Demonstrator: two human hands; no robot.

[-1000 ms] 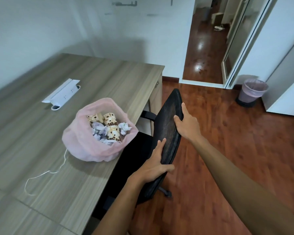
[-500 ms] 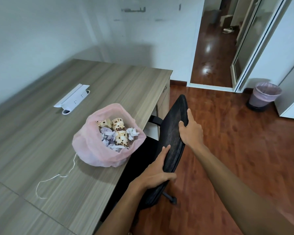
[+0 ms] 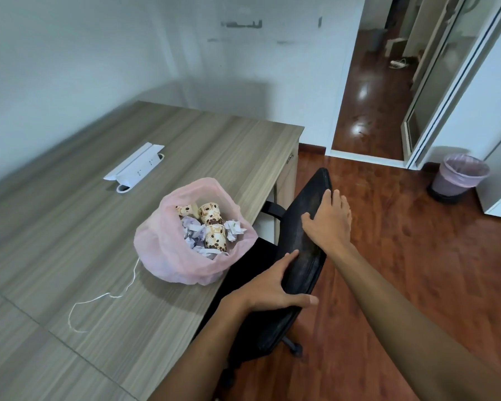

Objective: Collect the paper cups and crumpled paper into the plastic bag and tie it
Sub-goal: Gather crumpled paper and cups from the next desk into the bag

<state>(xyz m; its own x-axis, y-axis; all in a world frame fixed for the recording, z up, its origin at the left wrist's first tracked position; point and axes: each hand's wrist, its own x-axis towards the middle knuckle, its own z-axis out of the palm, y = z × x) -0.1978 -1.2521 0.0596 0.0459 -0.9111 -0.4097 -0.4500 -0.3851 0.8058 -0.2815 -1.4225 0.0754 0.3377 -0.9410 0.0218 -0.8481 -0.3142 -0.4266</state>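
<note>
Slid the right grip (image 3: 329, 224) a bit down the black chair back (image 3: 313, 195) since a moment ago, and laid it flatter, fingers spread over the top edge. Kept the left grip (image 3: 269, 287) lower down, at 6 o'clock from the right one, wrapped around the same chair back, thumb out at the side. Swung the chair closer in under the bench (image 3: 70, 227).

Did nothing to the pink plastic bag (image 3: 171, 256). Left it in the same spot near the bench edge, at 10 o'clock from the left grip, mouth wide open and not tied. Looked like a small side job with the chair, so tying was probably next.

Counted one bag. Counted three paper cups (image 3: 210, 212) inside it, all showing. Counted at least three lumps of crumpled paper (image 3: 193, 230) among the cups; could not tell about more underneath. Counted one white string (image 3: 99, 298) on the bench at 7 o'clock from the bag, one white socket box (image 3: 136, 166) at 11 o'clock, and one lined bin (image 3: 457, 180) on the floor, well apart at 2 o'clock.
</note>
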